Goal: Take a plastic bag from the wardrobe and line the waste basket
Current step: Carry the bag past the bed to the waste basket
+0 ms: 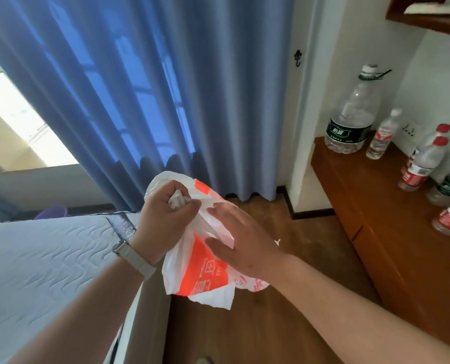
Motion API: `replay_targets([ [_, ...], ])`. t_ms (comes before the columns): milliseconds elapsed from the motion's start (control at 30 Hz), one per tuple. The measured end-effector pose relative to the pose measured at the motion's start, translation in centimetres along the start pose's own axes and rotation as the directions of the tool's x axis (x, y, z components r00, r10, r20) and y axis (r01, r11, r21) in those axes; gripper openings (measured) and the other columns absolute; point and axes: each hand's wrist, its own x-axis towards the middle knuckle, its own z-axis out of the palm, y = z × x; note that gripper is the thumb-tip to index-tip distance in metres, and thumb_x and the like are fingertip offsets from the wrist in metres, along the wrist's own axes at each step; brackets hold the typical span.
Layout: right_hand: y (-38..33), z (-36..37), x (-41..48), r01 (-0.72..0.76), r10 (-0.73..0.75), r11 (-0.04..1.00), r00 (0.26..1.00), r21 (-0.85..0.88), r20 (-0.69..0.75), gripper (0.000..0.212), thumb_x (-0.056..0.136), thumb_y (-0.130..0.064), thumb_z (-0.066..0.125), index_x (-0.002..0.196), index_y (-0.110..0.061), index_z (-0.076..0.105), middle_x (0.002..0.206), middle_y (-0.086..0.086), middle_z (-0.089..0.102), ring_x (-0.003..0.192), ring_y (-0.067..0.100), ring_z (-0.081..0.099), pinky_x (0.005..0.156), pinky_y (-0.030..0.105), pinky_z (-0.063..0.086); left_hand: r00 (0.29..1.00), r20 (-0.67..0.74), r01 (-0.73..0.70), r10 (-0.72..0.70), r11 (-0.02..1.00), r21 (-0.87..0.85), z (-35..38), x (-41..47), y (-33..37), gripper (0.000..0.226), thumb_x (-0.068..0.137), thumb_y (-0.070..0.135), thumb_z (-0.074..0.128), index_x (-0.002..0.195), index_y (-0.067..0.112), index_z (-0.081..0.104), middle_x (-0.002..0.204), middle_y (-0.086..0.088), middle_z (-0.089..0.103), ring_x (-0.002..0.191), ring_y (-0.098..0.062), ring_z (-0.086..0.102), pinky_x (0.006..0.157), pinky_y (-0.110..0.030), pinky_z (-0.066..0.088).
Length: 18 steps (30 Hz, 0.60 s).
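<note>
At centre, the left hand (163, 219) has a closed grip on the bunched top of the plastic bag (200, 269), while the right hand (239, 237) lies flat and open against its side. The thin film could tear if pulled apart roughly. Bed (34, 271) at eight o'clock, bottles (350, 122) on the worktop (363, 200) at two, curtain (139, 88) at twelve. No waste basket visible.

Head view (tilted) looks down, close.
</note>
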Motion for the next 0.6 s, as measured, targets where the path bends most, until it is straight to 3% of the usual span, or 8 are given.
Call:
replay_targets([
  [133, 1.2, 1.2, 5.4, 0.000, 0.001, 0.999, 1.000, -0.045, 0.031, 0.056, 0.098, -0.048, 0.050, 0.148, -0.027, 0.036, 0.154, -0.006, 0.036, 0.140, 0.012, 0.031, 0.109, 0.022, 0.019, 1.000, -0.008, -0.023, 0.023, 0.999, -0.034, -0.4, 5.2, -3.5, 0.015, 0.068, 0.022, 0.068, 0.065, 0.024, 0.053, 0.068, 0.001, 0.049, 0.060, -0.009, 0.043, 0.056, -0.021, 0.039],
  [400, 2.1, 4.3, 20.4, -0.068, 0.077, 0.986, 0.996, -0.150, 0.052, 0.059, 0.095, -0.060, 0.036, 0.147, -0.032, 0.031, 0.155, -0.008, 0.033, 0.139, 0.015, 0.034, 0.114, 0.041, 0.033, 0.998, 0.066, 0.003, 0.010, 0.981, -0.194, -4.4, 19.6, -10.7, 0.018, 0.070, 0.021, 0.069, 0.064, 0.023, 0.053, 0.064, 0.011, 0.049, 0.060, -0.008, 0.046, 0.058, -0.027, 0.042],
  [500, 1.8, 5.2, 26.1, -0.089, 0.102, 0.980, 0.993, -0.178, 0.065, 0.058, 0.098, -0.056, 0.042, 0.149, -0.034, 0.028, 0.158, -0.011, 0.026, 0.142, 0.009, 0.024, 0.116, 0.028, 0.022, 0.997, 0.079, 0.012, 0.007, 0.971, -0.241, -6.7, 24.6, -13.0, 0.017, 0.070, 0.022, 0.070, 0.068, 0.018, 0.054, 0.069, -0.002, 0.051, 0.063, -0.015, 0.047, 0.059, -0.035, 0.043],
  [600, 1.6, 6.4, 31.0, -0.103, 0.120, 0.975, 0.990, -0.195, 0.077, 0.058, 0.098, -0.053, 0.043, 0.151, -0.036, 0.024, 0.160, -0.014, 0.020, 0.143, 0.005, 0.017, 0.108, 0.018, 0.010, 0.997, 0.078, 0.015, 0.005, 0.968, -0.252, -8.7, 28.8, -14.8, 0.017, 0.070, 0.023, 0.070, 0.071, 0.018, 0.054, 0.069, 0.000, 0.051, 0.063, -0.013, 0.047, 0.058, -0.031, 0.043],
])
